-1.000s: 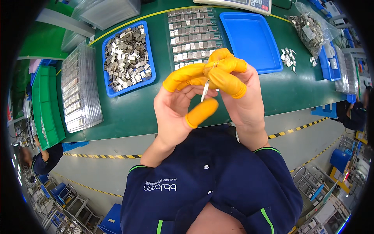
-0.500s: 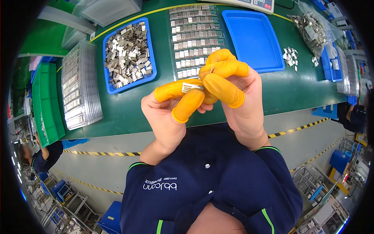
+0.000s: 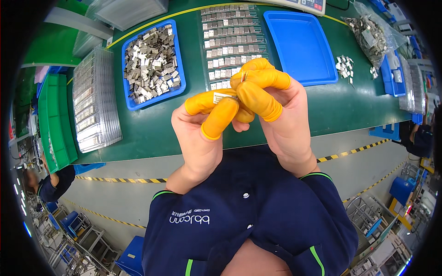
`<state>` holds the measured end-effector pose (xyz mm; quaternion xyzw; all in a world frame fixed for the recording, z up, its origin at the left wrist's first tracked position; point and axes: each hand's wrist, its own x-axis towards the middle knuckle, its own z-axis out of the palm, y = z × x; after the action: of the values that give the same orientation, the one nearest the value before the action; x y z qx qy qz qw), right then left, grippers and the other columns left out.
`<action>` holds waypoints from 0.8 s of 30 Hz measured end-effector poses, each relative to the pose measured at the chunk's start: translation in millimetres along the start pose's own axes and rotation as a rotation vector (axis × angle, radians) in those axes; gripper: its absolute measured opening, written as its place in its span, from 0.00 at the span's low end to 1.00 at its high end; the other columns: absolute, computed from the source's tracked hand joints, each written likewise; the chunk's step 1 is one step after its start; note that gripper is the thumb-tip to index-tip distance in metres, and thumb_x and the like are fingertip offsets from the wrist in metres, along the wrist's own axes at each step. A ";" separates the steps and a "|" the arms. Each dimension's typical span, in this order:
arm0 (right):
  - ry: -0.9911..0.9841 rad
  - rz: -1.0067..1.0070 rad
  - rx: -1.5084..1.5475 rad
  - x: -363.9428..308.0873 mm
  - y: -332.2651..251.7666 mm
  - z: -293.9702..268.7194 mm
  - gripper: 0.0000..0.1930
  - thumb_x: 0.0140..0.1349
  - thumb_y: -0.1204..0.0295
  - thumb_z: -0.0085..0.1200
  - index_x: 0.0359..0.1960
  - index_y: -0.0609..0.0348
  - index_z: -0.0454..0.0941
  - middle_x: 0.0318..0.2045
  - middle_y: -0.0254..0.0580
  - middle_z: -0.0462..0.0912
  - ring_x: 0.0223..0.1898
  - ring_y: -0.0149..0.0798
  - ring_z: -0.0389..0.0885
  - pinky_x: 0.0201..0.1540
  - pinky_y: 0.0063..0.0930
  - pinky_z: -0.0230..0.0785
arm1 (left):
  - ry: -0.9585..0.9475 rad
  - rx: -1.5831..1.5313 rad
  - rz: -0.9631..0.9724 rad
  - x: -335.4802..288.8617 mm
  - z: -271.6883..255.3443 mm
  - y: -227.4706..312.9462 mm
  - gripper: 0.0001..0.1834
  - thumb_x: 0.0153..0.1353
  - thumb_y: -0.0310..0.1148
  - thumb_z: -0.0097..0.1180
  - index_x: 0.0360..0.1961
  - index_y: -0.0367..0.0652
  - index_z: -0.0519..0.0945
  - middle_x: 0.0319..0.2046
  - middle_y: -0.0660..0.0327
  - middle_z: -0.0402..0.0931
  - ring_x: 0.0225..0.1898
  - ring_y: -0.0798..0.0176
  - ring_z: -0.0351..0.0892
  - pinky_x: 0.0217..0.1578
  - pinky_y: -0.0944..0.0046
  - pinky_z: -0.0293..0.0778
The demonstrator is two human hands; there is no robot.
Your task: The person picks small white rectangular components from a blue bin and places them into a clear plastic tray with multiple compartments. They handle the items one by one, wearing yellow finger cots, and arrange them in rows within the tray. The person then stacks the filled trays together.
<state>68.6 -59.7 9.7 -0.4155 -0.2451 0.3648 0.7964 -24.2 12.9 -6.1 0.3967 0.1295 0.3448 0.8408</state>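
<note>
Yellow finger cots cover the fingers of both my hands, which meet above the table. Between thumb and forefinger, my left hand pinches a small white slotted connector piece, its far end covered by the fingertips. My right hand is closed beside it, fingertips almost touching the left ones. Thin metal pins stick up between its thumb and forefinger; their lower part is hidden. Just beyond the hands lies a clear tray with rows of small metal USB-type connectors.
A blue tray heaped with metal connectors stands left, near stacked clear trays and a green bin. An empty blue tray lies right, by loose white parts and a bag of parts. A scale sits behind.
The white connector piece has shifted slightly away from me and left as my left fingers re-angle. More of the thin metal pins shows between my right fingertips.
</note>
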 end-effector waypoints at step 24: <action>0.012 0.051 0.001 1.3 2.4 -1.8 0.05 0.51 0.77 0.53 0.29 0.64 0.73 0.32 0.40 0.71 0.28 0.31 0.71 0.20 0.21 0.65 | 0.058 0.023 0.114 -1.3 3.5 -2.2 0.10 0.47 0.22 0.57 0.32 0.29 0.74 0.28 0.51 0.75 0.24 0.61 0.77 0.24 0.67 0.75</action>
<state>69.7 -58.6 6.8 -0.4235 -0.2293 0.3825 0.7885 -22.4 9.0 -5.5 0.4029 0.1350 0.4019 0.8111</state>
